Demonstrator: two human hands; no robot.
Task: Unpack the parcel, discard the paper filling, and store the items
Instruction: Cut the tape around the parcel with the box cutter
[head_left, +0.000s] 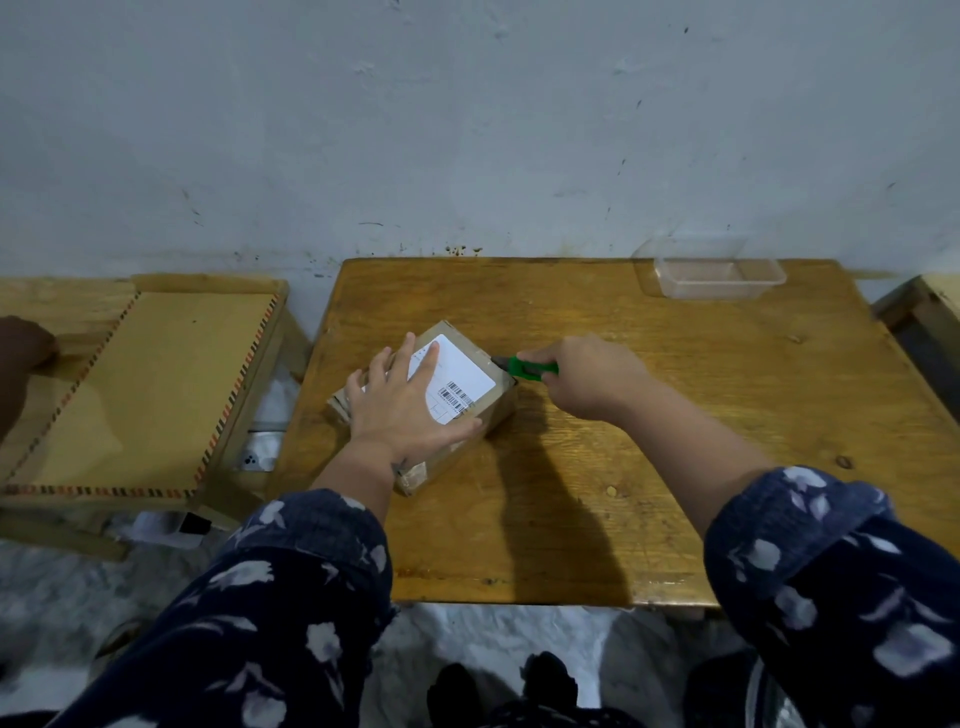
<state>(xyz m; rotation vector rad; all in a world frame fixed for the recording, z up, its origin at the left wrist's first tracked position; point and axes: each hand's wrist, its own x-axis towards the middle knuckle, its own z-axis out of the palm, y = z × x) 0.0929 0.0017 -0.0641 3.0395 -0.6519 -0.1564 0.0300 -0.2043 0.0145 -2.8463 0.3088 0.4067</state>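
A small brown cardboard parcel (493, 410) with a white barcode label lies closed on the wooden table (649, 441), left of centre. My left hand (402, 410) lies flat on its top with fingers spread, pressing it down. My right hand (587, 376) grips a green utility knife (527, 368), whose tip touches the parcel's far right top edge. What the parcel holds is hidden.
A clear plastic container (719, 278) stands at the table's back right corner by the wall. A lower wooden stool (135, 395) with a patterned border sits to the left, another person's hand (23, 348) on its edge. More furniture (924, 322) shows at the right.
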